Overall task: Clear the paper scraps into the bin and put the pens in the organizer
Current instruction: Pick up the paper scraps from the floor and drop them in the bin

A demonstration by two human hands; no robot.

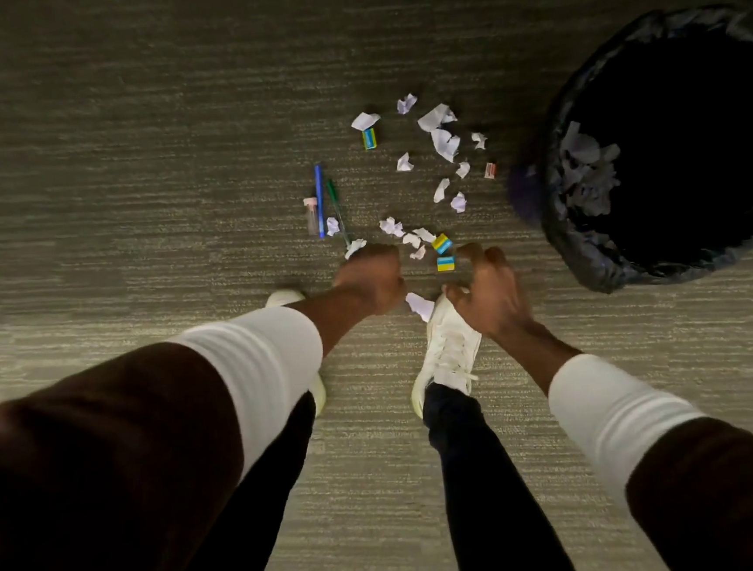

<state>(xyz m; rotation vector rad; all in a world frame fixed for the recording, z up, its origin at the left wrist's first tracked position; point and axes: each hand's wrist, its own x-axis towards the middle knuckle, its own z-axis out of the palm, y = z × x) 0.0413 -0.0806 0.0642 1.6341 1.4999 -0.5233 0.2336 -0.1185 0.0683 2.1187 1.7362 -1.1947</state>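
Observation:
Several white paper scraps [444,142] lie scattered on the carpet ahead of my feet. To their left, a blue pen [319,201] and a green pen [337,211] lie side by side. My left hand [372,281] is closed in a fist low over the floor, with a paper scrap [355,247] sticking out at the knuckles. My right hand [489,289] hovers over my right shoe with its fingers curled and apart, and I see nothing in it. Another scrap [419,305] lies between the two hands. No organizer is in view.
A bin with a black liner [600,265] stands at the right with crumpled paper [587,171] inside. Small yellow-and-blue boxes [445,263] [369,138], a clear tube [312,215] and a small red-and-white item [489,169] lie among the scraps. My white shoes [449,352] stand on the carpet.

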